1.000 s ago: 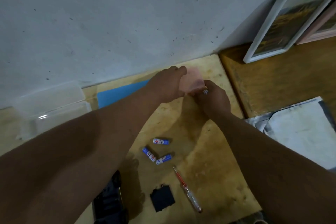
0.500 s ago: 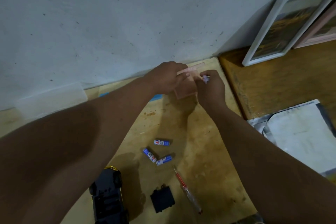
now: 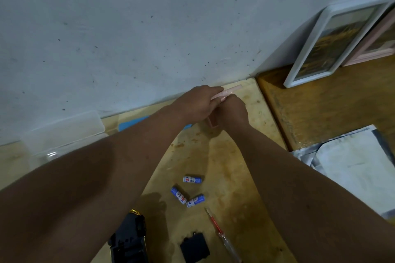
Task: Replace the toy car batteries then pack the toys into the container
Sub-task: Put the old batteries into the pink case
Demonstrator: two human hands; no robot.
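Note:
Near the wall, my left hand (image 3: pixel 198 102) grips the lid edge of a small pink box (image 3: pixel 232 89). My right hand (image 3: pixel 233 111) is closed against the box just right of it, and the box's lower part (image 3: pixel 212 124) shows beneath both hands. What the right fingers pinch is hidden. Three blue and white batteries (image 3: pixel 192 180) (image 3: pixel 178 195) (image 3: pixel 195 200) lie loose on the wooden table. The black toy car (image 3: pixel 130 239) lies at the bottom edge, with its black battery cover (image 3: pixel 194 249) beside it. A clear plastic container (image 3: pixel 64 132) stands at the left by the wall.
A red-handled screwdriver (image 3: pixel 218 228) lies right of the battery cover. A blue sheet (image 3: pixel 132 124) lies by the wall behind my left arm. A white picture frame (image 3: pixel 333 42) leans on the wall at the right, and papers (image 3: pixel 352 164) lie on the lower surface there.
Both hands have shifted with the pink box closer to the wall, and the box has turned so its lid edge points right. The small item in my right fingers no longer shows.

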